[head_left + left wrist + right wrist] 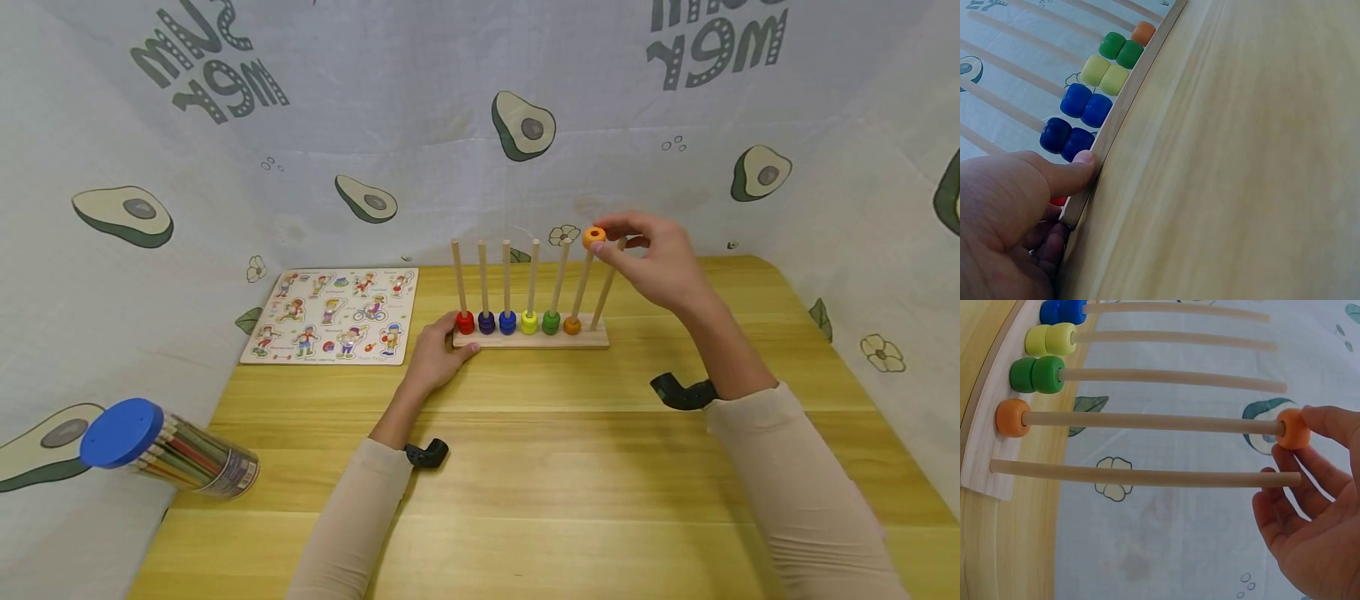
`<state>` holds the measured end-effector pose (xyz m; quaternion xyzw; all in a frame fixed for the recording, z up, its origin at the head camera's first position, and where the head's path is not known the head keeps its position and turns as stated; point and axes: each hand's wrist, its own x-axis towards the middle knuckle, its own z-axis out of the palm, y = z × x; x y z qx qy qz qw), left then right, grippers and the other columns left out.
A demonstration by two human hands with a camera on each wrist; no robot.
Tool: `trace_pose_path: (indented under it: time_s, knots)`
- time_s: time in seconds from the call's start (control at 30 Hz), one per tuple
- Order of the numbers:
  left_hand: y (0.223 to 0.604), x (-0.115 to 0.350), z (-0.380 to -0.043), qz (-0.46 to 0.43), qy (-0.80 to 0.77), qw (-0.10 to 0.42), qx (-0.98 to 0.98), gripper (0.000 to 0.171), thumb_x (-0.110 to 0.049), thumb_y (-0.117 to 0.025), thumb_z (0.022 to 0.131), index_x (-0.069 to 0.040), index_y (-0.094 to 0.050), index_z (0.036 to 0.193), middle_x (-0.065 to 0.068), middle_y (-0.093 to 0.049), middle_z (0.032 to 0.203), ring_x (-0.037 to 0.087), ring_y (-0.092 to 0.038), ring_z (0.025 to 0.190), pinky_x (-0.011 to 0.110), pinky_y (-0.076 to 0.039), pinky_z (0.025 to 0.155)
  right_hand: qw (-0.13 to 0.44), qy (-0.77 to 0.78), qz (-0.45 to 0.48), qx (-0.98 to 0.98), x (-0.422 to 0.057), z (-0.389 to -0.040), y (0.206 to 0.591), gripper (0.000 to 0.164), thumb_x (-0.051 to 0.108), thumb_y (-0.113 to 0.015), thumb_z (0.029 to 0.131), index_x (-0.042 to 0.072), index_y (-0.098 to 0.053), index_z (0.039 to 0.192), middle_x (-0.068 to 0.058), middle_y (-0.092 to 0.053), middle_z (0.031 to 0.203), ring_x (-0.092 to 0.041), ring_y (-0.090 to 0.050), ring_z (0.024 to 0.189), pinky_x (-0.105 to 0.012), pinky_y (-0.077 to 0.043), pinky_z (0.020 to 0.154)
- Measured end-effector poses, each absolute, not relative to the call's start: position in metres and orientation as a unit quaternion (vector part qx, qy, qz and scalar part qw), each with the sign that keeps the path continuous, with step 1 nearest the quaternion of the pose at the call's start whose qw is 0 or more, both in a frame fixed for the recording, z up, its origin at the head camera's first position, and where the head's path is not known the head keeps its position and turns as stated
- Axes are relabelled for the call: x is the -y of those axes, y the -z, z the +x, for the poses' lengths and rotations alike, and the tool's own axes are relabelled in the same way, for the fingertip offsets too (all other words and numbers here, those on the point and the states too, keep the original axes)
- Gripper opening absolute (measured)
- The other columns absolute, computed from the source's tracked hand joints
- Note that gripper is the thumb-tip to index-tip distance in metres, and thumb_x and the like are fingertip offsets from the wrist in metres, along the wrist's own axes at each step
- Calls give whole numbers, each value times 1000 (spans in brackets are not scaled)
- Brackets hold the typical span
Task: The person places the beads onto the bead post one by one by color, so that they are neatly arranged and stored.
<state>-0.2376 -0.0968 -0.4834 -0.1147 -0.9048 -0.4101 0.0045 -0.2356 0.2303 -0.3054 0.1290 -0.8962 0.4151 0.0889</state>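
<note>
A wooden bead stacker has a flat base (532, 340) with several upright pegs in a row. My left hand (437, 357) grips the base's left end, thumb along the front; in the left wrist view that thumb mostly hides a red bead (1059, 201). Between thumb and fingertips my right hand (660, 258) pinches an orange bead (1296, 430) at the top of the peg second from the right, the peg's tip at its hole. Another orange bead (1012, 418) sits at that peg's foot. The rightmost peg (1147, 473) is bare and passes by the right hand's fingers.
Red, purple, blue, yellow and green beads (551, 322) sit low on the other pegs. Left of the stacker lies a picture puzzle board (330, 317). A clear tub of pencils (187, 454) with a blue lid stands front left. Printed cloth (450, 183) hangs behind the table.
</note>
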Motion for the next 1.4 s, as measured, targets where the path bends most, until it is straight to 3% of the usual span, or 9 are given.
trace_pose_path:
  time_s: [0.23, 0.57, 0.73, 0.93, 1.13, 1.2, 1.4]
  knots:
    - [484, 97, -237, -113, 411, 6, 905, 69, -30, -79, 92, -8, -52, 151, 12, -59, 149, 33, -51, 143, 46, -38, 122, 78, -408, 122, 901, -232, -234, 307, 41, 34, -65, 102, 11, -65, 135, -8, -66, 128, -18, -52, 113, -40, -45, 100]
    - [485, 97, -237, -118, 411, 11, 904, 68, -30, -79, 92, -7, -53, 150, 13, -60, 148, 33, -52, 142, 46, -39, 121, 66, -415, 118, 900, -234, -233, 306, 40, 33, -66, 101, 12, -65, 136, -10, -64, 130, -24, -53, 116, -34, -46, 94]
    - [484, 97, -236, -123, 409, 13, 904, 68, -29, -80, 92, -6, -53, 150, 14, -60, 147, 33, -53, 141, 45, -40, 120, 59, -407, 113, 905, -234, -234, 306, 41, 34, -66, 101, 11, -65, 135, -12, -63, 130, -32, -56, 119, -35, -47, 91]
    - [484, 97, -237, -123, 410, 11, 904, 67, -29, -79, 93, -6, -52, 150, 14, -60, 148, 32, -52, 142, 45, -39, 121, 55, -404, 114, 906, -234, -233, 305, 40, 35, -66, 101, 11, -66, 133, -13, -63, 128, -32, -56, 119, -34, -47, 92]
    - [485, 98, -238, -122, 410, 11, 904, 68, -30, -78, 93, -5, -52, 150, 13, -59, 148, 32, -51, 143, 45, -39, 121, 48, -391, 119, 911, -234, -233, 307, 38, 32, -66, 102, 7, -66, 131, -16, -63, 127, -36, -56, 117, -50, -49, 100]
    - [485, 98, -238, -122, 410, 11, 904, 68, -30, -78, 93, -5, -52, 151, 13, -59, 149, 32, -51, 143, 45, -39, 121, 47, -389, 123, 912, -234, -234, 309, 40, 31, -65, 102, 6, -64, 134, -17, -62, 127, -35, -55, 116, -54, -47, 103]
    - [485, 98, -237, -123, 410, 12, 903, 68, -30, -78, 93, -6, -52, 151, 13, -59, 149, 31, -51, 143, 44, -39, 121, 61, -400, 140, 904, -235, -234, 314, 48, 32, -65, 102, 9, -57, 143, -16, -61, 128, -21, -51, 111, -45, -45, 105]
